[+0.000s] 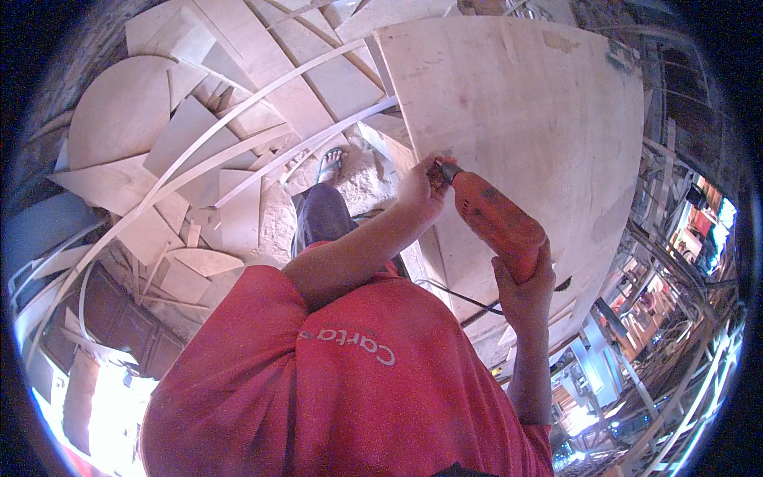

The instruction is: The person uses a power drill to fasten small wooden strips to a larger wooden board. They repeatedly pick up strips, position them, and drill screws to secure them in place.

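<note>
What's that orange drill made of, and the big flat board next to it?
The drill has a body that looks like hard plastic: dull orange, smoothly moulded, with dark scuffs. Its chuck is probably metal, being dark grey and tapered. The board seems to be bare wood, maybe plywood: pale, flat, with blotchy stains.

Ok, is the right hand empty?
No, the right hand holds the orange drill at the end away from its chuck.
</note>
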{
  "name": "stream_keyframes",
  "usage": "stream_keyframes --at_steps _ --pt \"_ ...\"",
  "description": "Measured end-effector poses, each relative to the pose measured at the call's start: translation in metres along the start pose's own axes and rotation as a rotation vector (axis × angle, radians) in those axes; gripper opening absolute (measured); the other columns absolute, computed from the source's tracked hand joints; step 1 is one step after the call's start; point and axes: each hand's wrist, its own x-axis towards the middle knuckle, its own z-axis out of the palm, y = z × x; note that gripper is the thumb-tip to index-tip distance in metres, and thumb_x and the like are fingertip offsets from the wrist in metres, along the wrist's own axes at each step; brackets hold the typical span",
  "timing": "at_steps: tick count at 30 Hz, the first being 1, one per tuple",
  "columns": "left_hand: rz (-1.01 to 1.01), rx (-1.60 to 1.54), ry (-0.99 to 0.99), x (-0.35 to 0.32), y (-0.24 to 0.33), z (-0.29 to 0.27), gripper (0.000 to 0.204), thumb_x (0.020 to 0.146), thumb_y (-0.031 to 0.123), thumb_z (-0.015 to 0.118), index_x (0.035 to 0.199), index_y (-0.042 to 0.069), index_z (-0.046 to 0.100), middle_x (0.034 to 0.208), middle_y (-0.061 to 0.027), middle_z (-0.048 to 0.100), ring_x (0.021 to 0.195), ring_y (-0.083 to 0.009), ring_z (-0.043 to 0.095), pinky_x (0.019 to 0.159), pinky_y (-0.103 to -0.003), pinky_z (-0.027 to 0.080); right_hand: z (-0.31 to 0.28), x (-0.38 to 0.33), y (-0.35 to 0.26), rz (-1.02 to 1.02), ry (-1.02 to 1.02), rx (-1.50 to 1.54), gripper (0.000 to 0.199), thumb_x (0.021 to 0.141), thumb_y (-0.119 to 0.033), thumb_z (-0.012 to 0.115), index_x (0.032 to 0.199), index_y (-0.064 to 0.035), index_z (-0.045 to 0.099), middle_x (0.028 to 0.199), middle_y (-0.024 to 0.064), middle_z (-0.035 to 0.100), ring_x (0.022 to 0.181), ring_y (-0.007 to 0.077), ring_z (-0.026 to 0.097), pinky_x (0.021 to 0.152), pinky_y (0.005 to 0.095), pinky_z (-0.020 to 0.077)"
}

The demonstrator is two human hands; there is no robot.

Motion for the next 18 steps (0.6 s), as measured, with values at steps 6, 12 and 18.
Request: stream_keyframes --at_steps 6,12,18 --pt "-0.012 0.002 -0.007 0.0 0.0 0.002 0.018 0.105 0.017 0.053 0.097 0.006 0.064 0.094 -0.0122 0.074 0.093 -0.0276 0.074 0.088 -0.039 0.06 -0.001 0.003 0.008 -0.016 -0.006 0.015 0.059 0.082 -0.006 0.078 0.136 -0.0017 0.054 0.117 0.0171 0.07 0.105 0.0253 0.068 0.092 0.0382 0.0532" --pt "0.103 0.391 0.036 -0.032 0.004 0.002 0.025 0.105 0.026 0.057 0.096 0.004 0.064 0.085 -0.0092 0.07 0.087 -0.0258 0.072 0.082 -0.036 0.06 -0.002 0.005 0.005 -0.02 -0.008 -0.011 0.058 0.083 -0.005 0.078 0.135 -0.0018 0.054 0.116 0.0171 0.07 0.105 0.0251 0.068 0.093 0.0378 0.0527" --pt "0.623 0.96 -0.126 -0.096 0.033 0.053 0.026 0.101 0.028 0.064 0.097 0.003 0.067 0.085 -0.0113 0.067 0.07 -0.0275 0.063 0.074 -0.038 0.051 -0.004 0.003 0.002 -0.021 -0.016 -0.062 0.058 0.082 -0.004 0.077 0.135 -0.0021 0.053 0.116 0.0167 0.07 0.103 0.0244 0.068 0.092 0.038 0.053"
